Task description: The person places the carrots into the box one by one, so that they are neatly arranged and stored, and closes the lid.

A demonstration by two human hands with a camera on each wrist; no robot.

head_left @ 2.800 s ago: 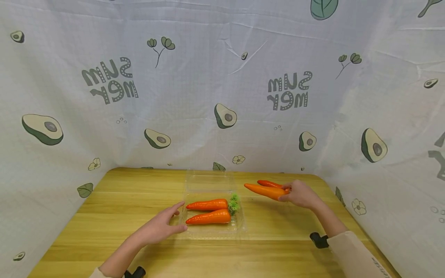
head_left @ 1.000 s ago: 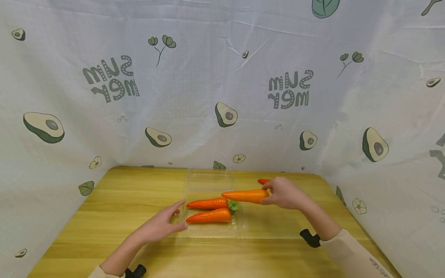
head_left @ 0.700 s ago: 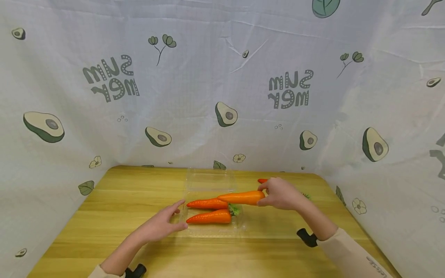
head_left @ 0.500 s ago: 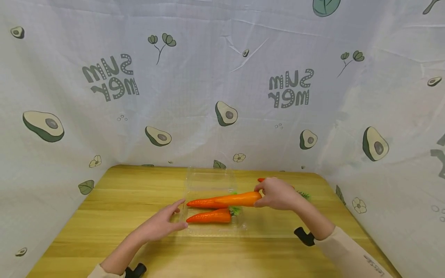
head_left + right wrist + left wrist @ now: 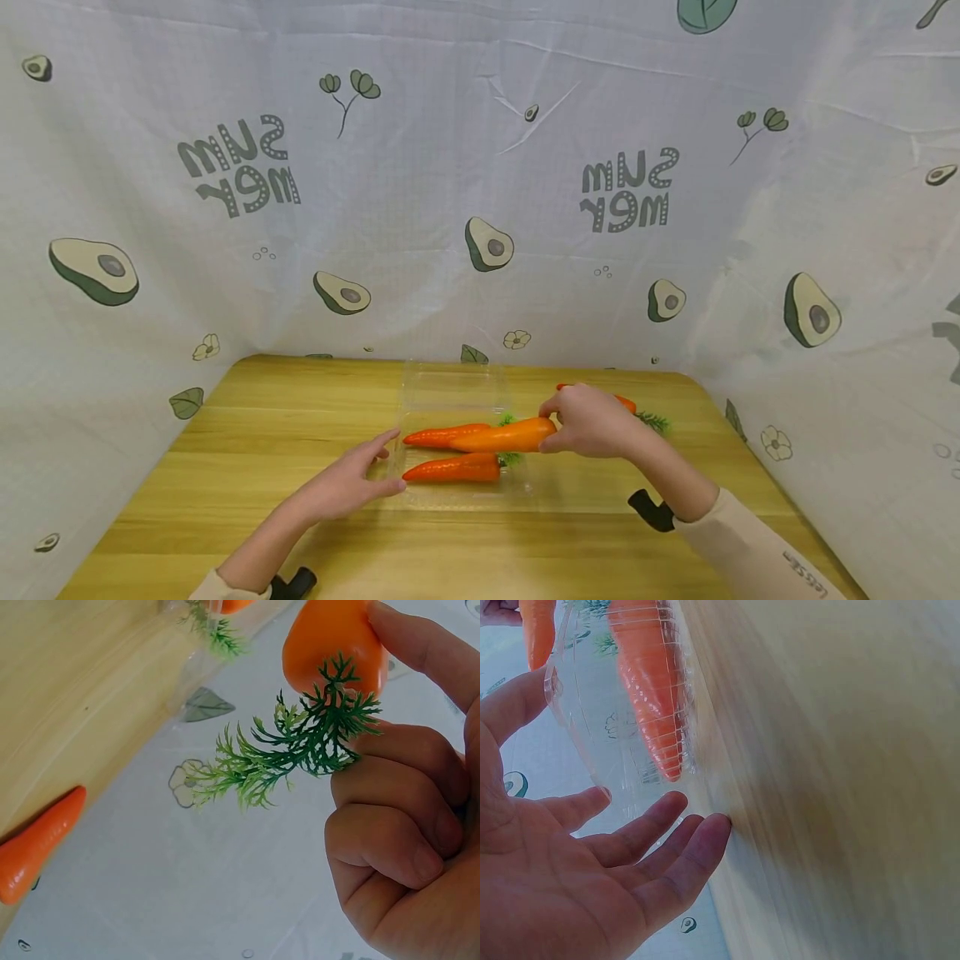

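Observation:
My right hand (image 5: 596, 421) pinches an orange toy carrot (image 5: 502, 436) at its thick end, thumb and index finger on either side. Green leaves (image 5: 315, 742) hang from that end in the right wrist view. The carrot's tip overlaps the rear one of two redder carrots, rear (image 5: 431, 437) and front (image 5: 450, 469), lying in a clear plastic clamshell box (image 5: 465, 500). At the box's left side is my left hand (image 5: 345, 485), fingers spread. In the left wrist view its thumb (image 5: 521, 705) touches the box's rim.
The box's clear lid (image 5: 453, 387) lies folded back toward the rear. Another carrot (image 5: 626, 403) with green leaves lies on the wooden table (image 5: 300, 400) behind my right hand, partly hidden by it. A printed white curtain (image 5: 420, 167) encloses the table's back and sides.
My right hand has brought the orange carrot leftward and down from beside the other loose carrot to over the box. The left hand has stayed at the box's side.

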